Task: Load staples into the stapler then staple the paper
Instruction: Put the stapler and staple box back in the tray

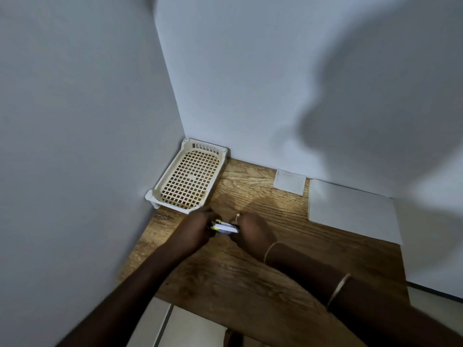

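Desk: wooden desk (250,276), corner.
Hands: left hand (200,227), right hand (253,231) both pinching stapler (224,227), presumably loading.
Paper: paper (350,211) beyond right hand, awaiting.

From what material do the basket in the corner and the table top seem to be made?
The basket looks like moulded plastic, cream, with a matt finish: its floor is an even square grid and its corners are rounded. The table top shows brown wood grain with a soft sheen; whether it is solid wood or a printed laminate cannot be told.
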